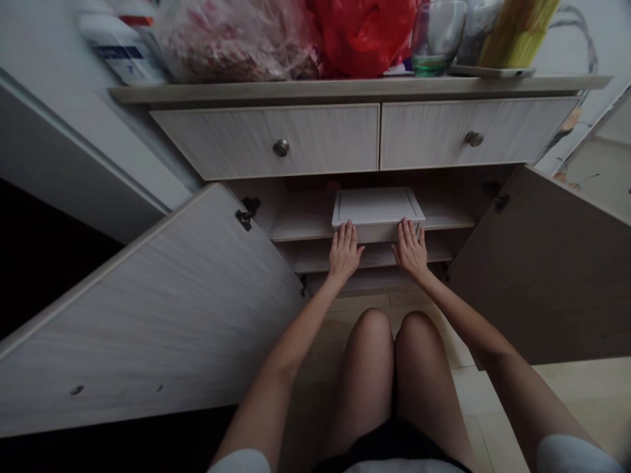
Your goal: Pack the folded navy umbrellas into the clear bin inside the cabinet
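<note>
While touched at the front by the left hand (346,253) and the right hand (412,249), sits as a single white box (377,215) on the upper shelf (300,220) of the cabinet (345,92), flat and lid upward. Points its narrow front face toward the person. Appears to run left to right along its long axis, parallel to the front edge of the shelf and reaching that edge, about midway between the two side doors. Near the left front corner, left fingers (348,238); near the right front corner, right fingers: straight, side by side, released rather than grasping, tips on the front rim, thumbs spread inward.

Counted around the box: three shelf levels; two doors, left door (167,309) and right door (547,276), both swung outward; two closed drawers above, left drawer (221,138) and right drawer (424,135), with one knob apiece. Counted on top: one clear bag (236,43), one red bag (367,36), one green-based glass (438,39). Below the hands, two bare knees (373,322).
</note>
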The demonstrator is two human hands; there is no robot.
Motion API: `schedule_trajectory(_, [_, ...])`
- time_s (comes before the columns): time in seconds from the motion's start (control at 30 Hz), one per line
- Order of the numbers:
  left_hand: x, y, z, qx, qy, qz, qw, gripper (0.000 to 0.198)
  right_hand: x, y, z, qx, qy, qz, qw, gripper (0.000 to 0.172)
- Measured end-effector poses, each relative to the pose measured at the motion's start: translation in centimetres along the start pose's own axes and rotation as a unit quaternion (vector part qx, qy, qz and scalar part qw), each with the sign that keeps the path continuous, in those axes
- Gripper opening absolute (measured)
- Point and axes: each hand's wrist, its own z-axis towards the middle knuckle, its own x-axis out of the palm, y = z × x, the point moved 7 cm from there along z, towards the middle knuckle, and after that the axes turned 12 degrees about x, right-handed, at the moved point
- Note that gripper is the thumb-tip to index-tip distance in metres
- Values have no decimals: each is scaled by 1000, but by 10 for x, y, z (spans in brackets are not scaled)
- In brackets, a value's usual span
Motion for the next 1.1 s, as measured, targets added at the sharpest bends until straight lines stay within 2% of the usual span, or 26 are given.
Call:
schedule_trajectory(0.27, [4,5,8,0,-8,8,1000,74,4,-4,11,7,-21,-9,1000,69])
schedule_trajectory(0.37, [5,8,16,16,-8,52,998,73,6,-3,19,4,-31,-28,999,68])
schedule_trajectory(0.53, [10,19,32,36,21,162,986,73,13,-5,35,-3,-42,-68,997,69])
schedule_trajectory(0.7, [15,30,49,44,37,203,978,74,21,-10,57,3,-20,-82,996,69])
schedule_trajectory(1.1, [21,51,87,35,58,224,972,75,41,-20,104,17,29,-74,997,69])
